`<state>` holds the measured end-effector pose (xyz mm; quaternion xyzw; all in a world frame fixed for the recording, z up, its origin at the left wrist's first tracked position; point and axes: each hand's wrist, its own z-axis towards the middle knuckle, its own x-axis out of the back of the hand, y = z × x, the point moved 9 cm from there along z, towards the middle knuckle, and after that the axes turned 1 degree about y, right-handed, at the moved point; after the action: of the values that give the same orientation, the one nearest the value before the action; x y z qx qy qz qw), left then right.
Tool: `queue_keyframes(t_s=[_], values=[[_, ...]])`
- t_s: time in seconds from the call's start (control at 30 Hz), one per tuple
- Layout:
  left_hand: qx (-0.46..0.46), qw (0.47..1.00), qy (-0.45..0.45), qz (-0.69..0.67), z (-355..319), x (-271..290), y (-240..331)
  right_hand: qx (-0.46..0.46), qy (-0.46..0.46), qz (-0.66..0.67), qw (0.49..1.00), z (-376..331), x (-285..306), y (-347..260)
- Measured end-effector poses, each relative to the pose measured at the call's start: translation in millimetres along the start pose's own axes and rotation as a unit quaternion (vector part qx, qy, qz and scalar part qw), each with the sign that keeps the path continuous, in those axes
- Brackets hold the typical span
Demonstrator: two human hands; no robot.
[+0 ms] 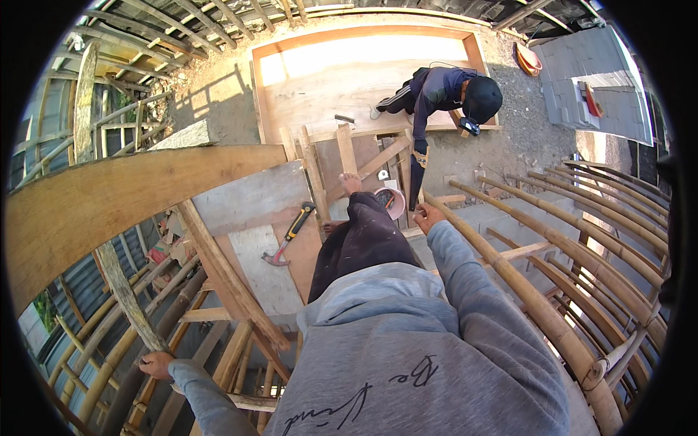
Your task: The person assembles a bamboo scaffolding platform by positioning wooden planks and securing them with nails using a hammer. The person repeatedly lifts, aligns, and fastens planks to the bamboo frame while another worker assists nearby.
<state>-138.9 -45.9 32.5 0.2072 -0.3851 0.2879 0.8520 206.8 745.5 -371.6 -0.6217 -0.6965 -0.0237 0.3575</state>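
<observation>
Right hand (427, 216) out ahead at the end of a long grey sleeve, arm nearly straight, reaching down past the knee; fingers curled shut around the top of a saw (416, 180), whose dark blade hangs away from the hand toward the ground below. A person (443, 93) in dark clothes and a black cap crouches down there on a big plywood sheet (342, 73), one arm stretched up with its hand at the saw's far end, near the yellow handle. Just left of the right hand, a pink bucket (392, 202) sits on the platform by the wearer's bare foot, dark trouser leg running back toward the camera. Left hand (156, 363) low at the frame's lower left, arm bent out to the side, fingers wrapped tight around a thin weathered pole (120, 287) that rises slanting upward. A wide curved plank (131, 192) crosses above that pole. Between the two hands, well apart from both, a hammer (289, 234) with yellow-and-black grip lies on a grey board (251, 200), head toward the camera. Bamboo poles (538, 291) run in rows along the right side, lashed at their ends; more bamboo framing under the left. Sandy ground around the plywood, grey blocks stacked at the upper right.
</observation>
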Motion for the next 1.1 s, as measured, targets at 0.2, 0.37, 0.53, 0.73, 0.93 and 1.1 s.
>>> queue_keyframes(t_s=[0.2, 0.37, 0.53, 0.73, 0.93, 1.1], values=[[0.027, 0.999, -0.013, 0.017, -2.1, 1.0, -2.2, -0.007, 0.004, -0.025, 1.000, 17.5, 1.4, 7.2], [0.048, 0.998, -0.019, 0.020, -3.4, 2.6, -2.6, -0.025, -0.002, -0.029, 0.999, 27.1, 7.7, 9.6], [0.054, 0.998, -0.036, 0.020, -0.8, -4.6, -6.6, -0.026, 0.015, -0.065, 0.997, 29.7, 15.1, 10.6], [0.038, 0.999, -0.014, 0.034, 1.7, -2.7, -7.4, -0.057, 0.016, -0.048, 0.997, 25.9, 14.4, 19.2], [0.027, 1.000, 0.004, 0.009, -0.3, -0.6, -6.0, -0.061, 0.012, -0.063, 0.996, 35.4, 11.6, 17.7], [0.045, 0.998, -0.020, 0.033, -0.5, -2.6, -8.3, -0.044, 0.029, -0.068, 0.996, 56.7, 10.4, 4.7]])
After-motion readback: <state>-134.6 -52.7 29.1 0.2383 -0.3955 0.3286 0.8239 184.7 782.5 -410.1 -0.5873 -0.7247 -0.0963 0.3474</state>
